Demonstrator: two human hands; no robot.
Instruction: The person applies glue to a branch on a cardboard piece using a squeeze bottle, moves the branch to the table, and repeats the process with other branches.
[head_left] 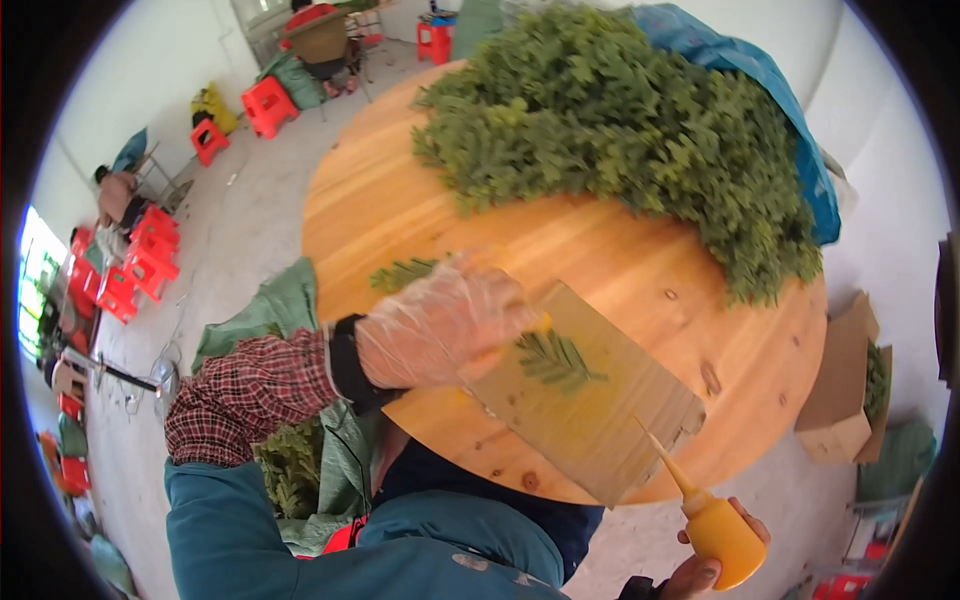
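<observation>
A large heap of green leafy sprigs (600, 130) lies on the far right part of the round wooden worktop (400, 200), a blue plastic sack (735, 52) behind and right of it. Before the heap lies a rectangular brown cardboard sheet (635, 385), bearing a feathery green sprig (558, 362). The clear-gloved left hand (445, 325) is at the sheet's left; a loose green sprig (400, 274) lies just beyond it. Right of the sheet's near end, the right hand (692, 580) holds a yellow squeeze bottle (722, 540). An open brown cardboard box (838, 395) stands right of the worktop.

No legible text or labels
</observation>
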